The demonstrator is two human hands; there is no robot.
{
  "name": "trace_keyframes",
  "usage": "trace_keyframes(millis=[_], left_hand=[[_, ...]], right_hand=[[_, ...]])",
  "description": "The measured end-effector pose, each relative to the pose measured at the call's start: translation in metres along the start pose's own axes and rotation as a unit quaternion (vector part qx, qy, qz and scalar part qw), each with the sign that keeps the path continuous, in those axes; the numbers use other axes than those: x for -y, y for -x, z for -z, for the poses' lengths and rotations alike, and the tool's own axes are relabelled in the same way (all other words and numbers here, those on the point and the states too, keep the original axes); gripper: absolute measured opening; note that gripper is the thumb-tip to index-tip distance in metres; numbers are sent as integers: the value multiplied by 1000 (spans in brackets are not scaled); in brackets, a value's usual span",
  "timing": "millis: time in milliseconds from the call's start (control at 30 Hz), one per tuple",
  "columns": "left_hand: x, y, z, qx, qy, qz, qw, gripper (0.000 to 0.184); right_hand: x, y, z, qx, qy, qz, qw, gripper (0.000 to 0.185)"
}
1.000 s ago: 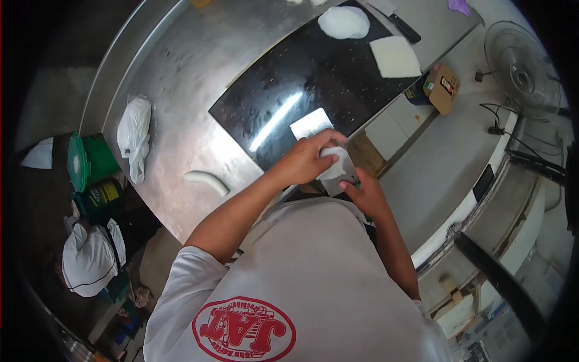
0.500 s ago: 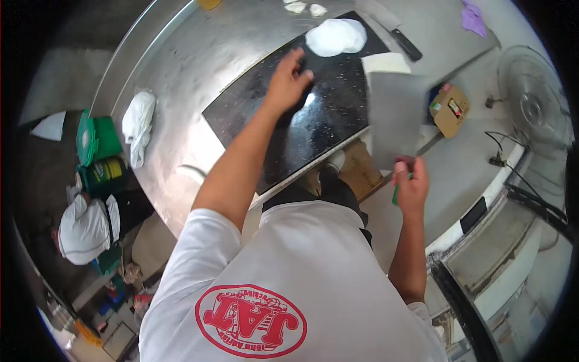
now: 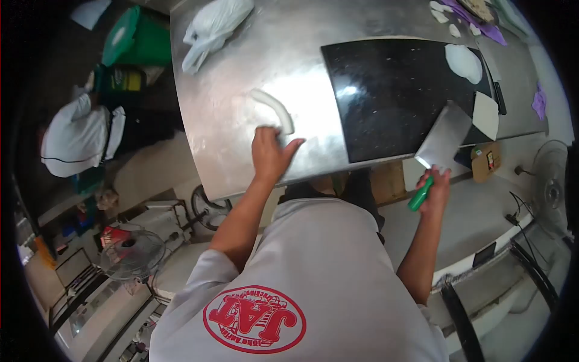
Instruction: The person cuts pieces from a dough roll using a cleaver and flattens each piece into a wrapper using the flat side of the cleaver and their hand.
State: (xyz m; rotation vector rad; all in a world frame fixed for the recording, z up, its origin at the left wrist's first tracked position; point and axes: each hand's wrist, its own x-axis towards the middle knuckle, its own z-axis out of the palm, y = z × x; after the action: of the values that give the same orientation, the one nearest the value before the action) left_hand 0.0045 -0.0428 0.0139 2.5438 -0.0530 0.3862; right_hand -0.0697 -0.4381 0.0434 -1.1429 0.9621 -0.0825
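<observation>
On the bare metal by the board lies a curved white strip (image 3: 275, 108), which looks like dough. My left hand (image 3: 269, 155) is at its near end, thumb spread away from the fingers; whether the fingertips touch the strip I cannot tell. My right hand (image 3: 435, 196) grips a wide-bladed cleaver (image 3: 445, 136) by its green handle, the blade over the near right part of the black board (image 3: 392, 96). A white rounded mass (image 3: 464, 64) sits on the board's far right, with a pale flat piece (image 3: 486, 116) nearer me.
A plastic bag (image 3: 217, 27) lies on the steel table (image 3: 283, 36) at the back left. Beyond the board are a black-handled knife (image 3: 499, 96), white scraps (image 3: 453, 30) and a purple cloth (image 3: 482, 24). A cardboard box (image 3: 484, 161) stands right. Another person (image 3: 78, 139) is at left.
My view has swung left. My left hand has moved from above the board to the white strip on the metal. The cleaver, still in my right hand, is now tilted over the board.
</observation>
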Motion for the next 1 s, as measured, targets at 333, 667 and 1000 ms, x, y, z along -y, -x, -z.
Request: trace_keyframes(millis=[333, 667, 1000], left_hand=[[85, -10, 22, 27, 105, -51, 993, 23], [86, -26, 48, 86, 257, 56, 961, 22], [-89, -61, -38, 340, -8, -336, 878, 23]], right_hand=[[-58, 170, -178, 226, 633, 420, 610, 9], [-77, 140, -176, 288, 671, 272, 627, 18], [-72, 135, 47, 128, 402, 161, 892, 25]])
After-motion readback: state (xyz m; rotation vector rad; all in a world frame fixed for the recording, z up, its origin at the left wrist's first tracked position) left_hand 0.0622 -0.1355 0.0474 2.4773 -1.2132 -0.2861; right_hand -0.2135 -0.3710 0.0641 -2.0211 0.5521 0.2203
